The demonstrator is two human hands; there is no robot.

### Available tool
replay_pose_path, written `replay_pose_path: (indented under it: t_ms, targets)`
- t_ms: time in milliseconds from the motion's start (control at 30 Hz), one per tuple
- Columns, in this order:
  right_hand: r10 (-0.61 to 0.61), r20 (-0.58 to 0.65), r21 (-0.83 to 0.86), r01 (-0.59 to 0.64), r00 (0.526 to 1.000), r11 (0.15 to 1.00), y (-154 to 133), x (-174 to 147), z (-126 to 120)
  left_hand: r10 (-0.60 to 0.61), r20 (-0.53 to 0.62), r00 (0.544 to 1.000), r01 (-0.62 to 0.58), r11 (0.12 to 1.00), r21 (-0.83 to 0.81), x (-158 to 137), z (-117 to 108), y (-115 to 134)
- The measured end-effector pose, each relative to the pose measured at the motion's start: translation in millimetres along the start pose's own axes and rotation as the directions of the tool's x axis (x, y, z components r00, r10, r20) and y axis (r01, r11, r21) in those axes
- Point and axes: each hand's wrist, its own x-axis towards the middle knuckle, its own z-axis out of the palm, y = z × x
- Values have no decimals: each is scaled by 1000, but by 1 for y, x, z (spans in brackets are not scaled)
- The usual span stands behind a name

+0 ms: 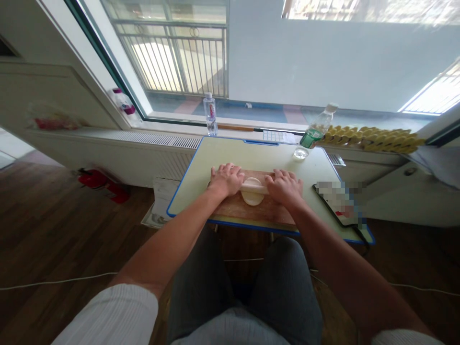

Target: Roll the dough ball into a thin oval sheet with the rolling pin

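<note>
A pale rolling pin (254,189) lies across a flattened round of dough (252,198) on a wooden board (247,213). My left hand (227,180) is over the pin's left end, its fingers bent forward over it. On the right end rests my right hand (284,186), also closed over the pin. Both palms hide the pin's ends. The dough shows between my hands, in front of and behind the pin.
The board sits on a small blue-edged table (230,153). A green-labelled bottle (312,136) stands at its back right, and a dark-edged flat device (338,203), partly blurred out, lies at right. Another bottle (210,115) stands by the window. A red fire extinguisher (104,186) is on the floor.
</note>
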Motion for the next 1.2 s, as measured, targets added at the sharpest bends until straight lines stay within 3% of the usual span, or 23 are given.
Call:
replay_pose_path:
  t_ms: [567, 900, 1200]
  targets:
    - [-134, -161, -90, 121, 978, 989, 5, -80, 5, 1, -91, 996, 0, 1000, 13, -77, 1, 8]
    - [-118, -145, -88, 106, 982, 991, 4, -49, 8, 27, -158, 987, -23, 999, 26, -44, 6, 5]
    - [-102, -67, -46, 99, 993, 994, 3, -26, 3, 49, -105, 993, -45, 998, 42, -22, 2, 3]
